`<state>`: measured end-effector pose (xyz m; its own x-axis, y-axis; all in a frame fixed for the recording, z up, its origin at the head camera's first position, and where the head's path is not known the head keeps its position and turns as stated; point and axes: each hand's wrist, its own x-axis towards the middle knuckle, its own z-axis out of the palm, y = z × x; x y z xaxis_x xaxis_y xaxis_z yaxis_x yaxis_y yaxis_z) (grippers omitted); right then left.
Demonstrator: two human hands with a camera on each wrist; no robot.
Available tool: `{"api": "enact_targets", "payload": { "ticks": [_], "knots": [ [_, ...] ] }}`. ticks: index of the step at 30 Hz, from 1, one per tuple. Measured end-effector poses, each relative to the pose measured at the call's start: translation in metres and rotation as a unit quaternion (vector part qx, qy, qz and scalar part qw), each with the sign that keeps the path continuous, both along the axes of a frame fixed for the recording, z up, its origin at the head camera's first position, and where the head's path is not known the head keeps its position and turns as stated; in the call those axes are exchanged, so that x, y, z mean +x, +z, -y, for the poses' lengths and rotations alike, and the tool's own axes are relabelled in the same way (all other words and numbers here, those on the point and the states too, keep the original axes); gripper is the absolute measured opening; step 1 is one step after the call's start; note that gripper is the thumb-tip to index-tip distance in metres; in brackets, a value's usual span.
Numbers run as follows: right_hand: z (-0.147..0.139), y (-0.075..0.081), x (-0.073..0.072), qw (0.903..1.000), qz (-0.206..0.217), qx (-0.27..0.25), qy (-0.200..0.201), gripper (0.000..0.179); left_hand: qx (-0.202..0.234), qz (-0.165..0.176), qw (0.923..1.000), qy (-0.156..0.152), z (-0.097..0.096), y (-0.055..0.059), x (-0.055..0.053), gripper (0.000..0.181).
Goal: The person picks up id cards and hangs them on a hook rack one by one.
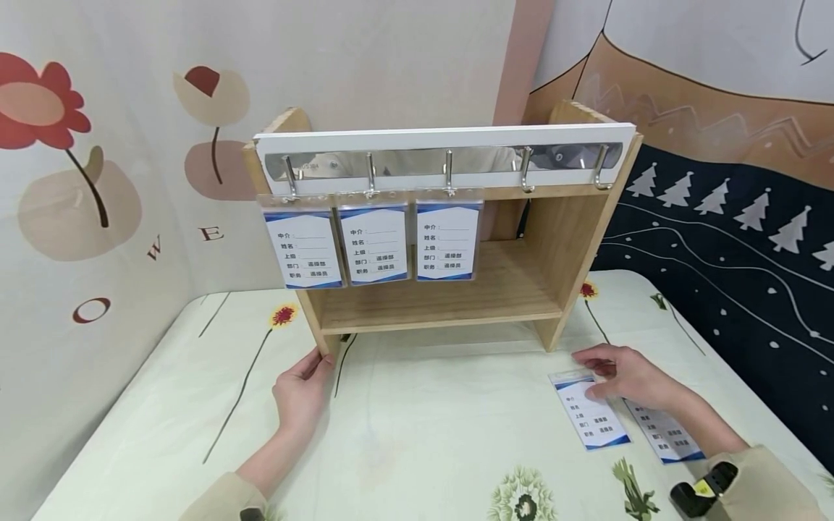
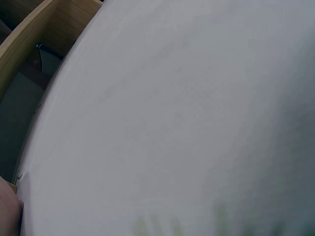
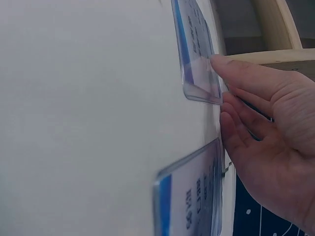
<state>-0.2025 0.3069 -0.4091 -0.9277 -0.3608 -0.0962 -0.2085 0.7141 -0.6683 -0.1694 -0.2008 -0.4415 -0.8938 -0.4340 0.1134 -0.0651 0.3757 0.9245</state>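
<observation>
A wooden shelf (image 1: 443,307) stands on the table with a white hook rail (image 1: 449,136) across its upper front. Three ID badges in clear sleeves, the left (image 1: 305,250), middle (image 1: 373,244) and right (image 1: 447,241), hang side by side from the rail's hooks. My left hand (image 1: 302,394) grips the foot of the shelf's left side panel. My right hand (image 1: 635,376) is over a loose badge (image 1: 594,416) lying on the table. Its thumb touches the sleeve (image 3: 199,73), while the loosely bent fingers stay apart from the thumb, by the badge's far end.
Another badge (image 1: 671,434) lies right beside the first, partly hidden under my right forearm. Two hooks, one (image 1: 525,170) and another at the right end (image 1: 601,168), carry nothing. A flower-printed cloth (image 1: 417,434) covers the table; patterned curtains (image 1: 723,239) stand behind.
</observation>
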Motion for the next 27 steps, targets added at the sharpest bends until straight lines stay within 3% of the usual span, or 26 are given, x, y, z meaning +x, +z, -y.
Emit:
{"api": "enact_targets", "payload": {
  "ticks": [27],
  "knots": [
    [0.0074,0.0052,-0.0092,0.9981,0.021,0.058,0.000,0.050,0.012,-0.004,0.9999,-0.008,0.0016,-0.0022,-0.0008,0.038]
  ]
}}
